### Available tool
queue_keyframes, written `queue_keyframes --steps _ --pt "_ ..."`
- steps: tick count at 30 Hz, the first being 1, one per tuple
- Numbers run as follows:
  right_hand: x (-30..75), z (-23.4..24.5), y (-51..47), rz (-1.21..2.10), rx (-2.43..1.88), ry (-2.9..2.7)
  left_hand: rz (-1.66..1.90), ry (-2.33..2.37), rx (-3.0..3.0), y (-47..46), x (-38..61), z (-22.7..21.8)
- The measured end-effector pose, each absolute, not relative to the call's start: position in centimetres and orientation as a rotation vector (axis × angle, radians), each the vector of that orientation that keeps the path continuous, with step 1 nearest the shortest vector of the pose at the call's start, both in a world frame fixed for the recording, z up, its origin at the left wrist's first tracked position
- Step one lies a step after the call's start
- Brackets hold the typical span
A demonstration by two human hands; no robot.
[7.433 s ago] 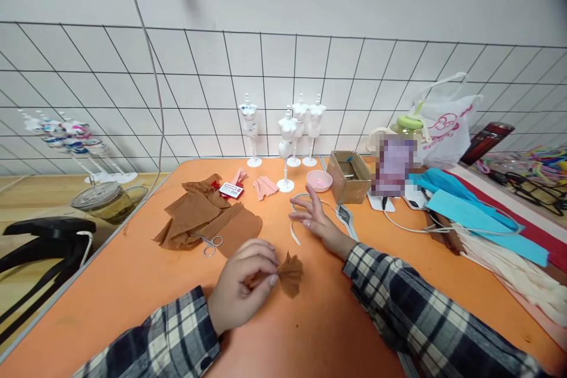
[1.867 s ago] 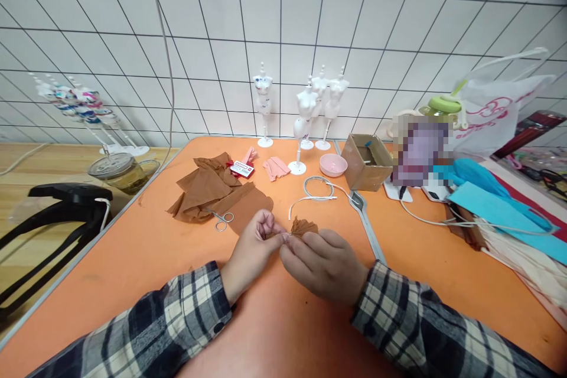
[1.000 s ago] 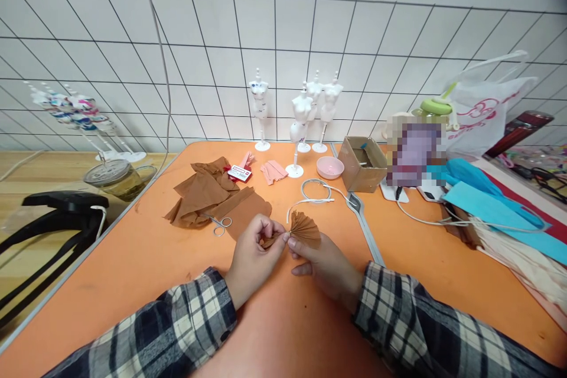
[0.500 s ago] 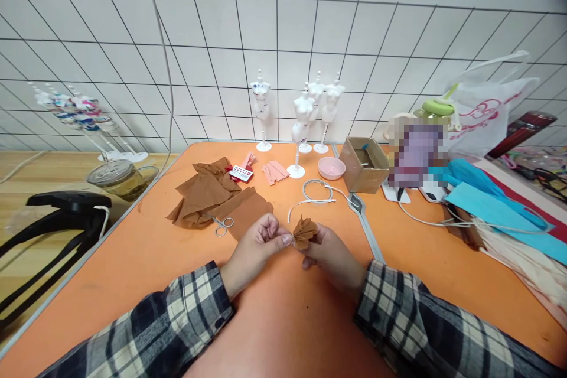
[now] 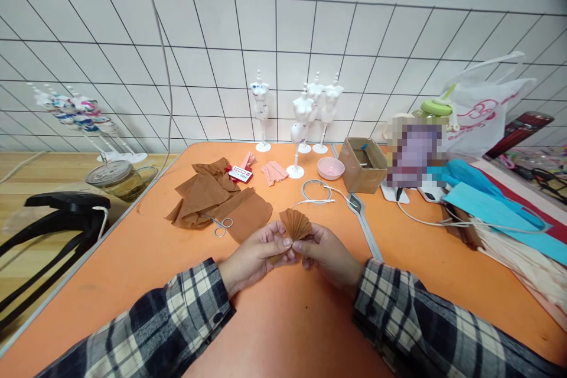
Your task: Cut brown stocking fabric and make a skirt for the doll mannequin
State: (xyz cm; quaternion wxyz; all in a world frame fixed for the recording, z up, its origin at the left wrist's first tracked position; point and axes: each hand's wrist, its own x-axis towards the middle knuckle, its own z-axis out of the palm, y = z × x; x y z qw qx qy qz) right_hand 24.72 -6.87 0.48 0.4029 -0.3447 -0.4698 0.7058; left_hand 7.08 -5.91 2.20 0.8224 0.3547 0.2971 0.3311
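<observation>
A small piece of pleated brown paper (image 5: 296, 224), spread like a fan, is pinched at its narrow base between both hands above the orange table. My left hand (image 5: 264, 251) is closed on it from the left, thumb against the base. From the right, my right hand (image 5: 326, 251) grips the same base with thumb and fingers. Whether it is crepe paper or thin cloth I cannot tell for sure. To the left lie crumpled brown sheets (image 5: 204, 192), a flat brown piece (image 5: 248, 212) and scissors (image 5: 222, 226) whose blades are partly covered.
Beyond the hands lie a coiled white cable (image 5: 316, 190), a pink bowl (image 5: 330, 169) and a cardboard box (image 5: 364, 168). Small white mannequins (image 5: 302, 115) stand by the tiled wall. Blue sheets (image 5: 500, 204) and cables occupy the right. A black stand (image 5: 66, 209) is left of the table.
The brown pleated piece has turned and opened from a crumpled bunch into an upright fan. My left hand has moved in against its base; the right hand has shifted its grip to the base.
</observation>
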Motion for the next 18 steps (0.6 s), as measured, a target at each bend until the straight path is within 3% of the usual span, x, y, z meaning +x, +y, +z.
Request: queue_keyframes --steps 5,18 --pt "24.7 0.6 -6.8 1.730 -0.921 -1.227 0.773 0.678 0.791 -5.9 7.2 2.2" --pt "25.9 1.1 -5.9 1.533 -1.032 -1.337 0.902 1.030 1.538 -5.6 6.6 2.9"
